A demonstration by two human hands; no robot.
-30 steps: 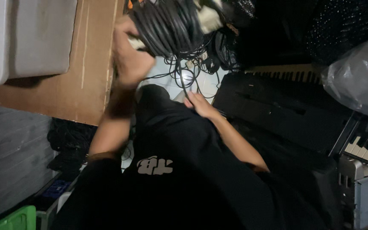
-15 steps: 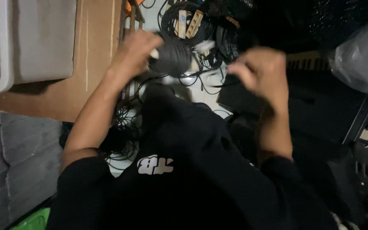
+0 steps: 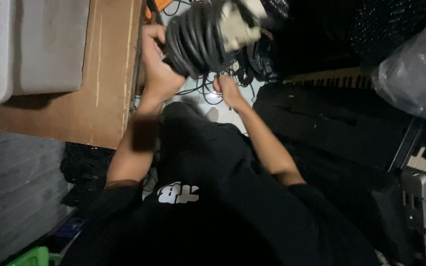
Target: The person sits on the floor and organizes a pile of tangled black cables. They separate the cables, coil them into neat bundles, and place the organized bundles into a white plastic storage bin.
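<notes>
My left hand [image 3: 156, 64] is raised and grips a thick coil of black cable [image 3: 198, 42]. A whitish plug [image 3: 240, 24] sticks out at the coil's top. My right hand [image 3: 225, 88] is lower, just right of the coil, with its fingers pinched around a thin loose strand of the same cable above the pale floor. Both forearms reach out over my black shirt [image 3: 213, 207], which hides the ground below.
A brown wooden board [image 3: 99, 74] lies at the left with a grey tub [image 3: 45, 44] on it. More tangled black cables [image 3: 257, 59] lie beyond my hands. Dark keyboard instruments [image 3: 351, 113] and a plastic-wrapped bundle [image 3: 415, 74] crowd the right.
My right hand has dropped from a raised spot on the right back down to the loose strand by the coil. The coil in my left hand has swung up and looks larger.
</notes>
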